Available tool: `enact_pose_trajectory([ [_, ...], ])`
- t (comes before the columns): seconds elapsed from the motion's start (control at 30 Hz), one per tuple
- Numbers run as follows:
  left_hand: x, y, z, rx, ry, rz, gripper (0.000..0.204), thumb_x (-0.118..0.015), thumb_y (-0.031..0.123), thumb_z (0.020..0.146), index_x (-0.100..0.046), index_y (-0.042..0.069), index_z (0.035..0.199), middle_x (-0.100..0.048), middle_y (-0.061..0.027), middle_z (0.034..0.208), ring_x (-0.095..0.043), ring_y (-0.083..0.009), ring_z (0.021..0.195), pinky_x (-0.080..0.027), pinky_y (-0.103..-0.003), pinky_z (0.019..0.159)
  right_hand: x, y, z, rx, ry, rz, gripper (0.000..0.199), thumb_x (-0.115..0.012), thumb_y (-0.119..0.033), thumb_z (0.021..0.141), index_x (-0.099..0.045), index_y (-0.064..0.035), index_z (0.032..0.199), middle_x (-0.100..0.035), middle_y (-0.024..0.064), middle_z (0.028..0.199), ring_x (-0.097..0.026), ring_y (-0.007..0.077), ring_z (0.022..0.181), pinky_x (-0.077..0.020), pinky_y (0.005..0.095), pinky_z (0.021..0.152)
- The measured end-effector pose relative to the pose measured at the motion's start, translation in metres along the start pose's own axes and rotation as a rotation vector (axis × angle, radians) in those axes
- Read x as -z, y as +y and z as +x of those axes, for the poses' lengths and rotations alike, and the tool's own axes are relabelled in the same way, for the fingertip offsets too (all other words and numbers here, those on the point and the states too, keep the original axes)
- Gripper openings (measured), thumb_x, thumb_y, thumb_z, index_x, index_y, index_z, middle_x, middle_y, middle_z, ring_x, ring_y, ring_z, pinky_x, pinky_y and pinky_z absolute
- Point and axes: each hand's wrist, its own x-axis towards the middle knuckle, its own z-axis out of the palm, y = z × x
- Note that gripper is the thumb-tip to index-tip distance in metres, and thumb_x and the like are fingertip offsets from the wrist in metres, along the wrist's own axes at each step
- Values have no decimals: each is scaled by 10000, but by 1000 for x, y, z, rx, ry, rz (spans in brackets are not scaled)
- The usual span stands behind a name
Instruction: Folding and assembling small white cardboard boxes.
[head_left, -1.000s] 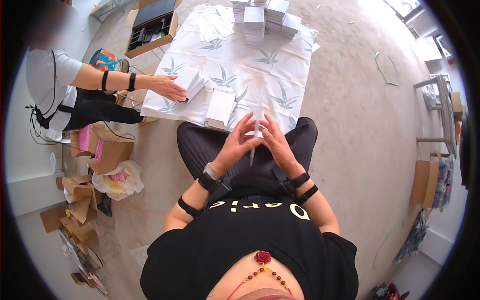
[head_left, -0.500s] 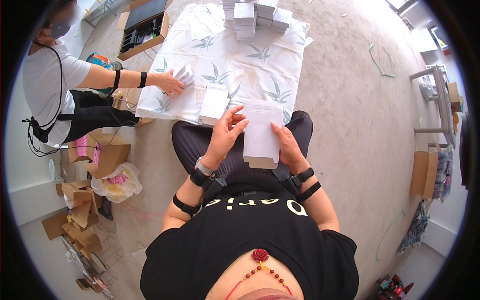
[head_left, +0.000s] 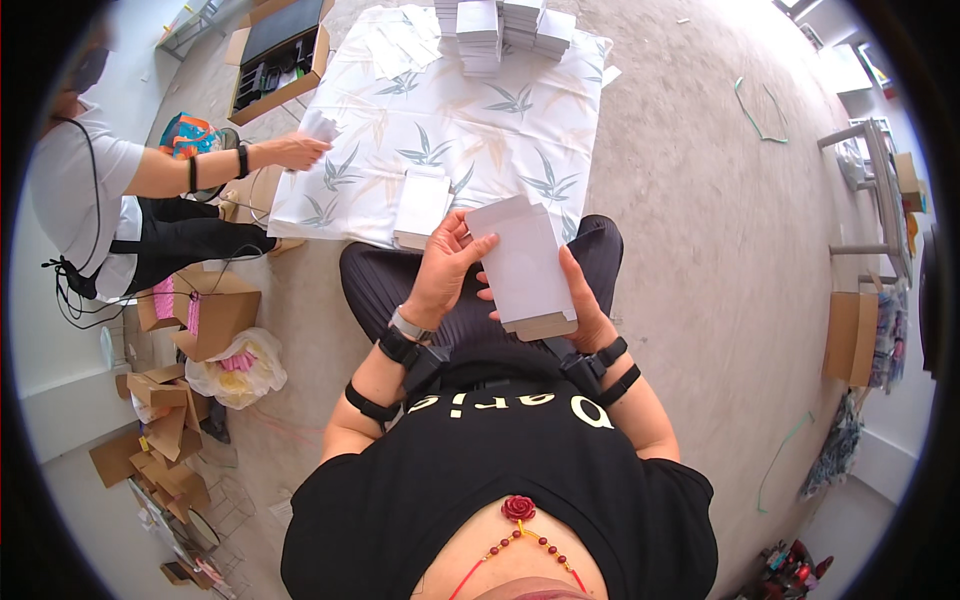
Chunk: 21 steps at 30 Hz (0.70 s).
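Note:
Over my lap I hold a white flat-folded carton [head_left: 522, 262], tilted a little, with tabs at both ends; layered edges show at its lower end, and whether it is one blank or several I cannot tell. My left hand [head_left: 452, 262] pinches its upper left edge, thumb on top. Closed round the lower right side is my right hand [head_left: 584, 302], its fingertips showing from under the left edge. Just beyond my left hand, a stack of white cartons [head_left: 422, 205] lies on the near edge of the cloth-covered table [head_left: 480, 130].
Tall white stacks [head_left: 480, 40] and loose white sheets [head_left: 400, 45] occupy the table's far side. At left, a co-worker's hand [head_left: 298, 152] is beside white pieces [head_left: 320, 126]. Cardboard boxes [head_left: 215, 310] and a plastic bag [head_left: 240, 370] lie on the floor at left.
The carton has turned slightly anticlockwise, and my left hand has closed on its upper left edge. My right fingers have slid underneath. The co-worker's hand has drawn back left with the white pieces.

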Motion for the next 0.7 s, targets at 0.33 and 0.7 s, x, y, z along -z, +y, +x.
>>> enact_pose_trajectory([
  [0.33, 9, 43, 1, -429, -240, 862, 184, -834, 39, 811, -695, 22, 930, -679, -26, 953, -626, -121, 888, -499, -272, 791, 16, -12, -6, -82, 32, -590, 869, -531, -659, 978, -373, -39, 1566, -559, 159, 1422, -564, 259, 1283, -460, 405, 1071],
  [0.7, 18, 37, -10, -293, -265, 889, 152, -828, 19, 804, -710, 19, 899, -697, -42, 882, -646, -131, 820, -511, -277, 763, 20, -11, -14, -113, 53, -775, 819, -532, -609, 996, -373, -58, 1580, -554, 122, 1428, -536, 219, 1299, -419, 378, 1091],
])
